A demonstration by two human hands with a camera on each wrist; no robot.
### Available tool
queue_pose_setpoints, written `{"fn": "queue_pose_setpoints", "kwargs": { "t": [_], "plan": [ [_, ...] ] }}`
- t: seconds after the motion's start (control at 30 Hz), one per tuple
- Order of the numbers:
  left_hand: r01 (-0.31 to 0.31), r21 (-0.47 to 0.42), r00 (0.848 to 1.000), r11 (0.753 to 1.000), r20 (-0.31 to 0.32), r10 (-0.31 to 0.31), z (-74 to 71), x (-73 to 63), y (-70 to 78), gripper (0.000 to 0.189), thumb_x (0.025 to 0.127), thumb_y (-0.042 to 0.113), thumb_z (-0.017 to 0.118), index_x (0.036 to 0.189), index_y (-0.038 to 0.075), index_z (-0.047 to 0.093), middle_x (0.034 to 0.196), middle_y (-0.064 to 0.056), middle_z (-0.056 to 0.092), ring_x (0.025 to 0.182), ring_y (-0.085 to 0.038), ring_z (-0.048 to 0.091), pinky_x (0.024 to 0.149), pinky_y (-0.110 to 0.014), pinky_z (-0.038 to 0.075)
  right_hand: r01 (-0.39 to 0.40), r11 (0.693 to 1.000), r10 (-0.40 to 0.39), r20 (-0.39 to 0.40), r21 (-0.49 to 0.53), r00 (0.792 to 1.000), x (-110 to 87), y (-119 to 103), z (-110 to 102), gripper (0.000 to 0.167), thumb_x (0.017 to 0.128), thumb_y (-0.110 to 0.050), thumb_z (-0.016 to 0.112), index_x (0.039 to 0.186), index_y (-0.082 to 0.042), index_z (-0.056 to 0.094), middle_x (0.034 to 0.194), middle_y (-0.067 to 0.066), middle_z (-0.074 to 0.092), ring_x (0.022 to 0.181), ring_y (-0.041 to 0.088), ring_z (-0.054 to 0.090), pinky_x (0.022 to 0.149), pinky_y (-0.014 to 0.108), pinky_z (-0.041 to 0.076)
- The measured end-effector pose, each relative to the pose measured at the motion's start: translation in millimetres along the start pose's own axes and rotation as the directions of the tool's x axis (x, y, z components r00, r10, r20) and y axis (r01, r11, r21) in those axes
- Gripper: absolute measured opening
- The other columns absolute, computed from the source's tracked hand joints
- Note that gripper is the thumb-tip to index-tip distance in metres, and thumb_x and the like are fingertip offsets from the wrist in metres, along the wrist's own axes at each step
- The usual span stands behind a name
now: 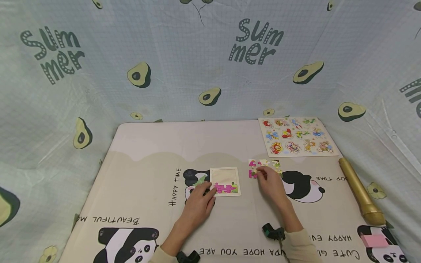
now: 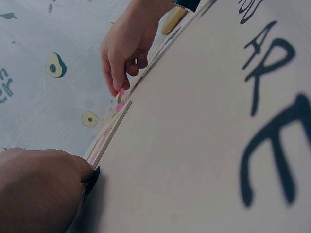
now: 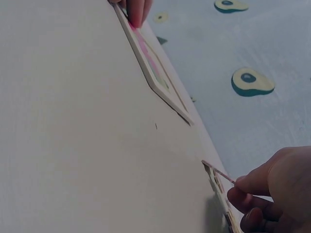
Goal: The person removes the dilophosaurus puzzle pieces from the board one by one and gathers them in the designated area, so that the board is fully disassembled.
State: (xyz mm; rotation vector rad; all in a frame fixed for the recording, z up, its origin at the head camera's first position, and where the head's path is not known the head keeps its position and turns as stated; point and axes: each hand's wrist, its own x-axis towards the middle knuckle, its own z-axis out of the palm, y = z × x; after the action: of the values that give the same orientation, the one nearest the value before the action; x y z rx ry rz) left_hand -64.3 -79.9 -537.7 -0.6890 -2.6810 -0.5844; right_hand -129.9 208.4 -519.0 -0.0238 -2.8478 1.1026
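Observation:
A square wooden puzzle tray [image 1: 239,182] lies at the table's middle, a row of pink and green puzzle pieces [image 1: 225,188] fitted along its near side. My left hand [image 1: 198,202] rests at the tray's left edge, fingertips pressing on its near left corner. To the right, my right hand [image 1: 271,182] pinches a puzzle piece [image 3: 224,176] between thumb and finger, its edge tilted up in the right wrist view. That hand is over a group of loose puzzle pieces [image 1: 252,163], partly hidden by it. Pink and green show on the pinched piece [image 2: 120,99] in the left wrist view.
A board of cartoon insects [image 1: 296,137] lies at the back right. A gold microphone-shaped object [image 1: 361,193] lies along the right edge, with a pink block [image 1: 375,241] nearer. The table [image 1: 158,142] carries printed pandas and lettering; an avocado-print curtain [image 1: 177,62] surrounds it.

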Motion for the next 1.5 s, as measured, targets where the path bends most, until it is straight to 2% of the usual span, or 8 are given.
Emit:
{"fn": "queue_pose_setpoints", "kwargs": {
  "t": [0.27,0.5,0.77,1.07,1.2,1.5],
  "plan": [
    [0.007,-0.004,1.000,1.000,0.008,-0.007,-0.7,-0.2,0.5,0.034,0.096,0.022,0.067,0.127,0.010,0.070,0.133,-0.009,0.062,0.129,-0.027,0.057,0.111,-0.043,0.046,0.013,0.999,-0.013,-0.020,-0.037,1.000,-1.8,2.9,-3.5,0.025,0.095,-0.017,0.065,0.112,0.001,0.070,0.092,0.011,0.064,0.083,0.022,0.055,0.072,0.030,0.047],
    [0.014,-0.016,1.000,1.000,0.008,-0.014,-1.9,0.3,1.6,0.034,0.096,0.021,0.067,0.128,0.009,0.069,0.134,-0.010,0.062,0.130,-0.027,0.057,0.112,-0.044,0.046,0.014,0.997,-0.013,0.017,-0.080,1.000,-1.7,1.6,-3.9,0.025,0.090,-0.020,0.072,0.106,-0.001,0.073,0.088,0.009,0.059,0.081,0.021,0.052,0.067,0.028,0.042],
    [0.006,-0.012,1.000,1.000,0.003,-0.006,-1.4,0.1,1.1,0.034,0.095,0.022,0.067,0.127,0.010,0.070,0.133,-0.010,0.062,0.129,-0.028,0.057,0.111,-0.044,0.046,-0.023,0.991,0.028,0.039,-0.133,0.999,0.4,0.3,-2.6,0.028,0.090,-0.022,0.073,0.110,-0.002,0.074,0.089,0.010,0.058,0.078,0.021,0.052,0.064,0.027,0.040],
    [0.006,-0.014,1.000,1.000,0.007,-0.006,-1.3,0.3,1.2,0.033,0.095,0.021,0.067,0.126,0.009,0.070,0.133,-0.010,0.062,0.129,-0.028,0.057,0.112,-0.043,0.046,-0.019,0.990,0.024,0.033,-0.138,0.999,1.1,0.4,-1.4,0.029,0.090,-0.023,0.074,0.110,-0.002,0.073,0.087,0.009,0.057,0.079,0.021,0.051,0.064,0.027,0.040],
    [0.006,-0.017,1.000,1.000,0.009,-0.006,-1.8,0.6,1.5,0.033,0.095,0.021,0.067,0.126,0.009,0.070,0.132,-0.010,0.063,0.129,-0.028,0.057,0.111,-0.044,0.047,-0.012,0.993,0.016,0.030,-0.120,0.999,-0.6,-3.6,-1.9,0.031,0.091,-0.024,0.073,0.113,-0.003,0.072,0.090,0.009,0.059,0.081,0.021,0.053,0.067,0.028,0.043],
    [0.018,-0.046,1.000,0.999,0.010,-0.018,-1.7,1.1,0.9,0.034,0.095,0.021,0.067,0.126,0.009,0.070,0.132,-0.011,0.063,0.129,-0.029,0.058,0.111,-0.045,0.046,0.066,0.996,-0.064,0.028,-0.067,0.998,-4.5,-16.3,5.4,0.028,0.089,-0.021,0.075,0.111,-0.003,0.073,0.091,0.008,0.062,0.081,0.019,0.054,0.068,0.024,0.046]
  ]
}}
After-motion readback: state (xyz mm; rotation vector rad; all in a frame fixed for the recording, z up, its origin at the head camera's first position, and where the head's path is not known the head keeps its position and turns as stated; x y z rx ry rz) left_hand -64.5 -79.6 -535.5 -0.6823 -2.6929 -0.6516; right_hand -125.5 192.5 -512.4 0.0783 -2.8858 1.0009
